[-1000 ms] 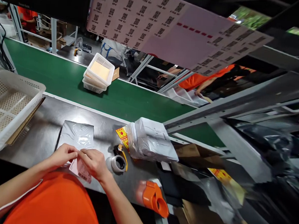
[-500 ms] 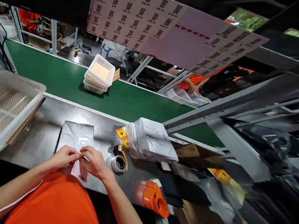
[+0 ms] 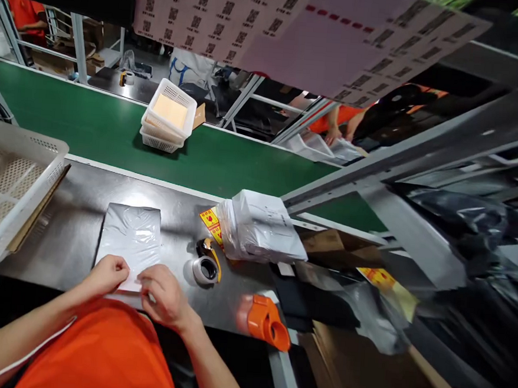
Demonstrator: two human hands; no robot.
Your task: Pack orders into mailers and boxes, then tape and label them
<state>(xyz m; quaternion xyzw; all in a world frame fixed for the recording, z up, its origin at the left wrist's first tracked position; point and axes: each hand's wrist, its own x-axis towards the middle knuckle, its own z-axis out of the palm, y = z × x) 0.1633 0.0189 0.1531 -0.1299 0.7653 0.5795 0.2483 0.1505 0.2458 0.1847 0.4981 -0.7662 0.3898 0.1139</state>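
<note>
From my seat far off, I see the parcel (image 3: 131, 235) lying flat on the steel bench (image 3: 79, 223), in front of the wearer, its near edge between the two hands. The left hand (image 3: 108, 276) has its fingertips drawn narrow at that edge; whether they pinch anything, I can't tell. The right hand (image 3: 162, 298) sits just beside it, apart from the left, fingers loosely curled with a gap inside the curl (anything thin in those fingertips is too small for me to make out). To the right I have the tape (image 3: 204, 270), then white packs (image 3: 266, 227) on a yellow sheet (image 3: 211, 221), and nearer, an orange holder (image 3: 268, 322). A basket (image 3: 16, 180) stands left, and the green belt (image 3: 238, 170) runs beyond.
</note>
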